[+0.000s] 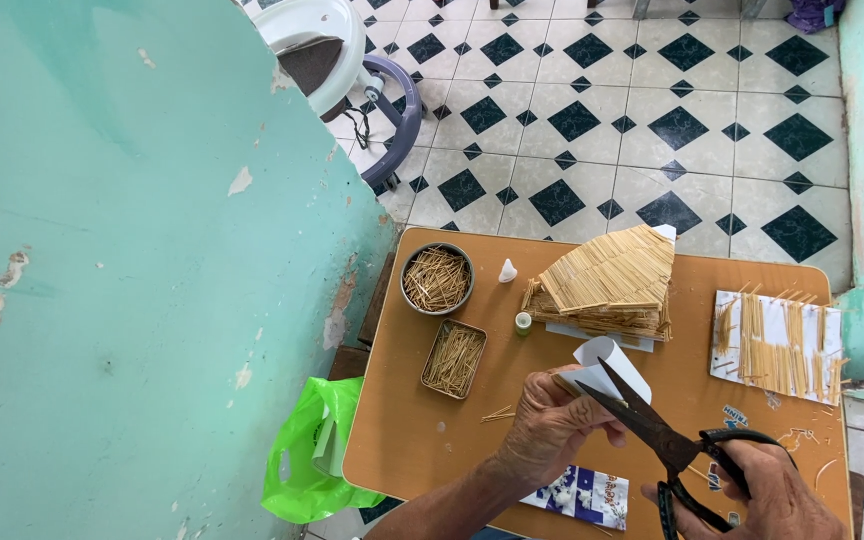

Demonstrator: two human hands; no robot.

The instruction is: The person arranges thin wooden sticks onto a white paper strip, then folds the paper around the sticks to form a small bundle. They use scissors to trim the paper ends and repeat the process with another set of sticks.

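Scissors [667,440] open in right hand [767,495], left hand [552,425] fingers gripping white paper piece [607,365], toothpick house [612,282] behind

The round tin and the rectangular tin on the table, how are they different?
The round tin is circular with a grey rim and stands farther from the hands; the rectangular tin is oblong, brass-coloured and closer. The sticks look more heaped in the round tin and flatter in the rectangular tin. Both hold thin pale sticks.

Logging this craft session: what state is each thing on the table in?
Scissors: blades open, held in right hand.
White paper piece: held in left hand, at the blades.
Round tin: open, holding sticks.
Rectangular tin: open, holding sticks.
Stick house: roofed, standing.
Glue bottle: uncapped; cap apart.
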